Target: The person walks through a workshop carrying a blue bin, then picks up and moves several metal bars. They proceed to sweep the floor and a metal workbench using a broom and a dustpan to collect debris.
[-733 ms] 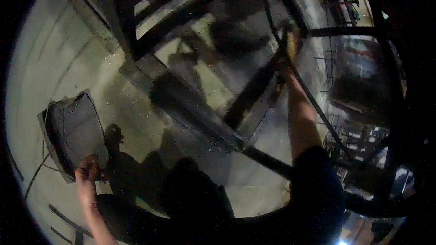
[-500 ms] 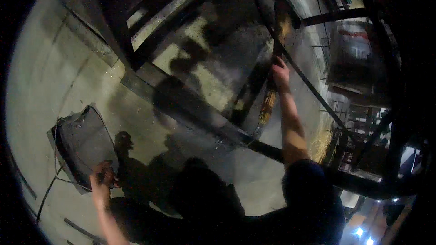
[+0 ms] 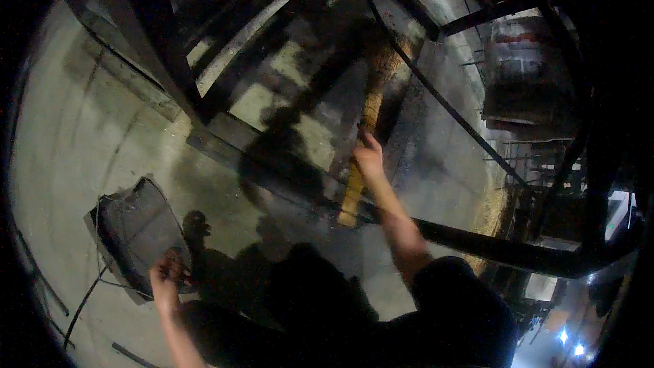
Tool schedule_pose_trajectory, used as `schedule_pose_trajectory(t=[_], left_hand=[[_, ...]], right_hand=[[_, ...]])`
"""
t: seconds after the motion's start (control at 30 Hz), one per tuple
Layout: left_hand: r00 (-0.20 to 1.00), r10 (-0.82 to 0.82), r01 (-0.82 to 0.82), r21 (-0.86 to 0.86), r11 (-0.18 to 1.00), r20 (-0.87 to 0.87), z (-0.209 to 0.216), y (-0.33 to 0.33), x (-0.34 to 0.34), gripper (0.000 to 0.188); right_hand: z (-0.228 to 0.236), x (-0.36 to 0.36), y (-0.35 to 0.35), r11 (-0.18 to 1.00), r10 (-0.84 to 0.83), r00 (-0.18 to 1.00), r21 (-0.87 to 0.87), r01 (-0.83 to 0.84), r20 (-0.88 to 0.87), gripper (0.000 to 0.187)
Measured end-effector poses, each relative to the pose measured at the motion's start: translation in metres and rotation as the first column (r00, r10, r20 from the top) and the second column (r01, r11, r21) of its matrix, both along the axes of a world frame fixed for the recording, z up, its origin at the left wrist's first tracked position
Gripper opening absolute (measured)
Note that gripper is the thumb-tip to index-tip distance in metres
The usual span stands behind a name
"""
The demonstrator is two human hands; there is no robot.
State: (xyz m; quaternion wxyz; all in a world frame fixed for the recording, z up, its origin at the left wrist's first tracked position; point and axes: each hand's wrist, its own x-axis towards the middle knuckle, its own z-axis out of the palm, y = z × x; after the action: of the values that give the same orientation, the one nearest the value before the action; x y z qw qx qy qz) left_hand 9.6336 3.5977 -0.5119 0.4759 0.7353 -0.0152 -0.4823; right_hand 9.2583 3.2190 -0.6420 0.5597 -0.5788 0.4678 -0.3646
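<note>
The yellow straw broom with long handle [image 3: 372, 108] is held over the opening of the black metal frame [image 3: 487, 244], gripped at its handle by the right hand [image 3: 368, 155]. For good control, the grip should be kept firm and the bristles clear of the thin black rod [image 3: 446, 99]. The left hand [image 3: 169, 274] is curled by the dark grey sheet-like pan [image 3: 136, 219]; whether it is grasped cannot be told.

Dark short sleeve [image 3: 463, 300] at lower right of the frame, hem near the elbow, dark garment [image 3: 327, 347] along the lower edge, details lost in shadow, bare right hand [image 3: 369, 155] near centre, bare left hand [image 3: 167, 275] at lower left
</note>
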Motion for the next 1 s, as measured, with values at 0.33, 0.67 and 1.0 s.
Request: schedule_pose_trajectory(t=[0.33, 0.67, 1.0], left_hand=[[0.989, 0.143, -0.147, 0.131, 0.98, 0.04, 0.005, -0.008, -0.013, 0.029], [0.995, 0.057, -0.069, 0.17, 0.983, 0.076, -0.022, 0.005, -0.018, 0.025], [0.993, 0.1, -0.111, 0.176, 0.978, 0.07, 0.006, -0.018, -0.021, 0.021]], right_hand=[[0.022, -0.029, -0.194, 0.906, -0.095, 0.236, -0.182, -0.382, -0.967, 0.043], [0.007, -0.05, -0.263, 0.63, -0.299, -0.169, -0.061, -0.774, -0.939, 0.038], [0.001, -0.07, -0.255, 0.765, -0.304, 0.024, -0.26, -0.589, -0.952, 0.037]])
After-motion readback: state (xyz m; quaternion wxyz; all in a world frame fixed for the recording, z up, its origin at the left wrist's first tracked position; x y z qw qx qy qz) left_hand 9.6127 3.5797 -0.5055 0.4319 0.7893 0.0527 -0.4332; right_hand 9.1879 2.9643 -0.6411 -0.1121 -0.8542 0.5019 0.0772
